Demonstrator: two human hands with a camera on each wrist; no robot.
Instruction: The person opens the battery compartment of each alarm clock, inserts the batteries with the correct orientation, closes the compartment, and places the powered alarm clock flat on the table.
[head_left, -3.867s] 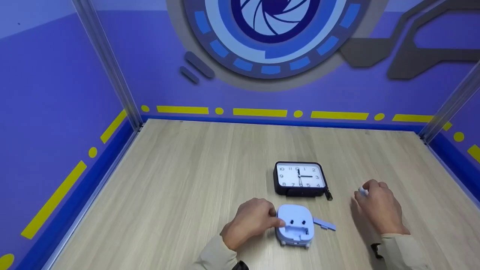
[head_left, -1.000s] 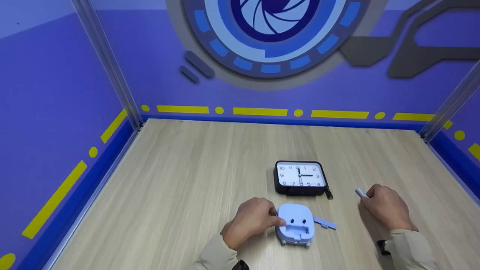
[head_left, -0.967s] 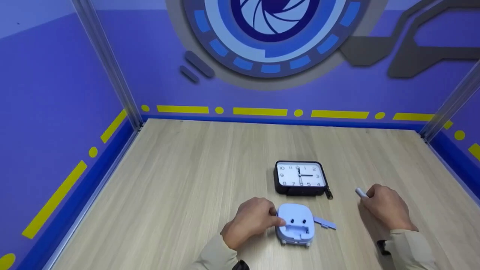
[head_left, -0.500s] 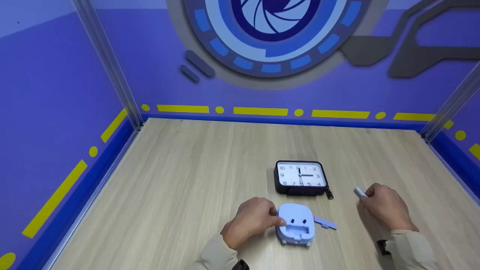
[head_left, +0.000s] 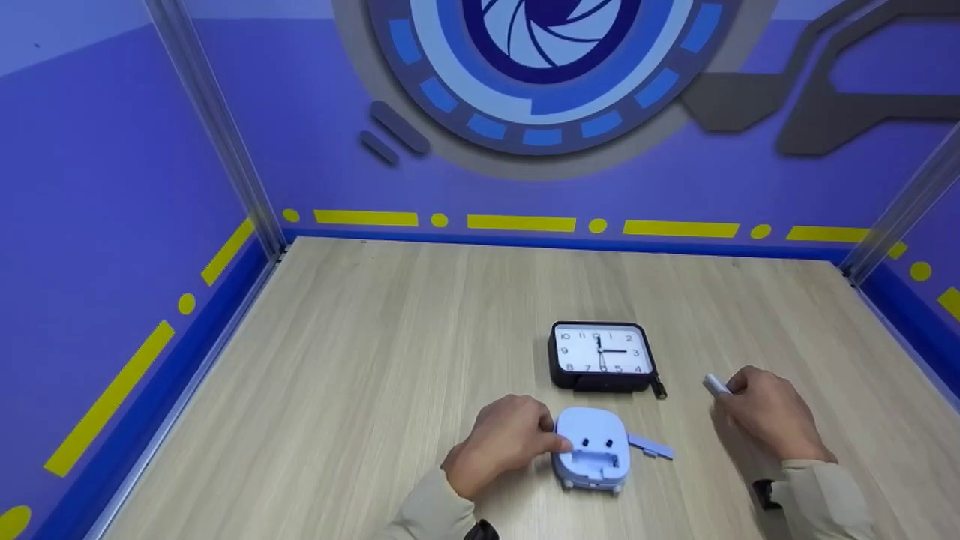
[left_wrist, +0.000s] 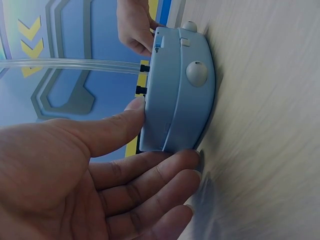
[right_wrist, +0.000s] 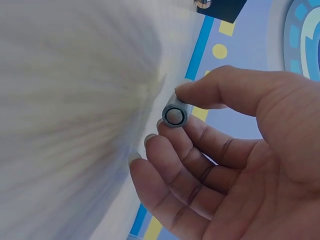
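A small light-blue alarm clock [head_left: 590, 427] lies on its front, its back up, with two black knobs and an uncovered battery compartment. My left hand [head_left: 504, 439] holds its left side, the thumb on the back and the fingers at the side, as the left wrist view shows. The clock's feet [left_wrist: 197, 74] face the near edge. Right of it lies a thin light-blue battery cover [head_left: 651, 447]. My right hand [head_left: 771, 412] pinches a battery [head_left: 716, 385] between thumb and fingers, low over the table. One flat battery end [right_wrist: 174, 116] faces the right wrist camera.
A black rectangular clock [head_left: 602, 352] with a white dial lies face up behind the blue one, a dark tab at its right corner. The wooden table [head_left: 390, 337] is bounded by purple-blue panels and metal corner posts [head_left: 217, 127].
My right hand has shifted slightly right and toward me from its earliest place, and more of the battery shows. In the last second the battery tip edges left. My left hand stays put.
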